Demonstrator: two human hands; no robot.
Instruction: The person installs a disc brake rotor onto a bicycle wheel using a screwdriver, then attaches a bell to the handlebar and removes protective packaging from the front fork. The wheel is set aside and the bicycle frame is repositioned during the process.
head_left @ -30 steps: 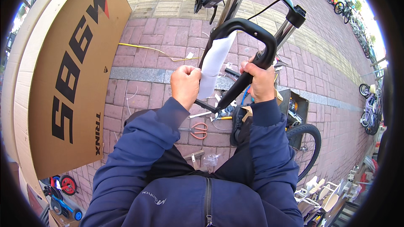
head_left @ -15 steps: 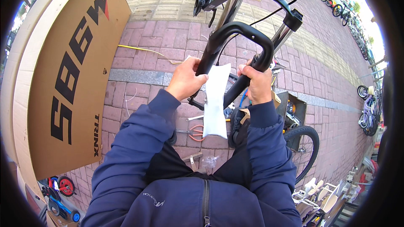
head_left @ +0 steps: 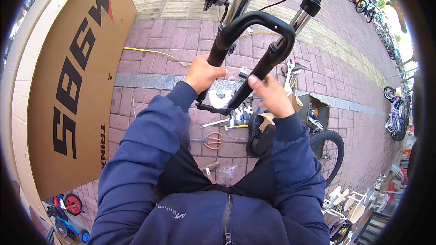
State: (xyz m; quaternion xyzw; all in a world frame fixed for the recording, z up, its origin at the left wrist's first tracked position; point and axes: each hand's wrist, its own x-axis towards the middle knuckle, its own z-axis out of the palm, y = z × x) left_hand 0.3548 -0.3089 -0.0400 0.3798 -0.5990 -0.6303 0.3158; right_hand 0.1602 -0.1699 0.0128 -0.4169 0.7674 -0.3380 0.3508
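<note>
A black bicycle suspension fork with shiny upper tubes stands in front of me, its two legs joined by an arch. My left hand is wrapped around its left leg. Beside the right leg, my right hand is loosely curled, with the thumb at the leg and the fingers not closed around it. A thin black bar joins the lower ends of the legs. Between and behind the legs shows a white piece, partly hidden. Orange-handled scissors lie on the bricks below.
A large cardboard box fills the left side. To the right are an open toolbox and a bicycle wheel. Wrenches and small tools lie on the paving around the fork. Parked bicycles line the far right.
The white sheet that hung between the fork legs has left that place. My right hand has loosened from the right leg and moved lower. The fork has shifted slightly.
</note>
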